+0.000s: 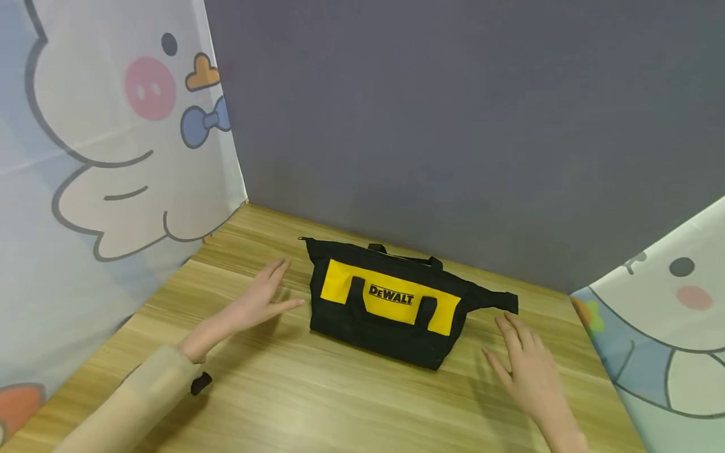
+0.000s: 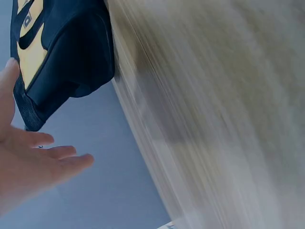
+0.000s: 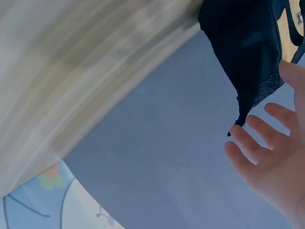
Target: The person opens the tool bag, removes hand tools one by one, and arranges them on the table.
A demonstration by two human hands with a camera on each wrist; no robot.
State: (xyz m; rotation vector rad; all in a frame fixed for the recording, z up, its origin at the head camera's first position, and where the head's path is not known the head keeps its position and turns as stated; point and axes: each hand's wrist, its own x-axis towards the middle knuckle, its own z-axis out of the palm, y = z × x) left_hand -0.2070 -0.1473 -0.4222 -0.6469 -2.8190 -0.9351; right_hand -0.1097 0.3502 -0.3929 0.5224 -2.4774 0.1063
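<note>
A black and yellow DeWalt tool bag point(image 1: 391, 327) stands upright on the wooden table, its top drawn together and its front handles hanging down. To its left, my left hand point(image 1: 257, 305) hovers with fingers spread and thumb toward the bag, apart from it. On the other side, my right hand point(image 1: 529, 368) hangs near the strap-like end of the bag's top, fingers extended, holding nothing. The left wrist view shows the left hand point(image 2: 33, 157) beside the bag's end point(image 2: 76, 57). In the right wrist view the right hand point(image 3: 271, 148) is close to the bag's tapered tip point(image 3: 243, 105).
The wood-grain table point(image 1: 272, 402) meets a grey back panel point(image 1: 453, 126) just behind the bag. Cartoon-printed cloth point(image 1: 113, 207) hangs at the left, and similar cloth point(image 1: 674, 327) is at the right. A dark strap end point(image 1: 201, 382) sticks out by the left wrist.
</note>
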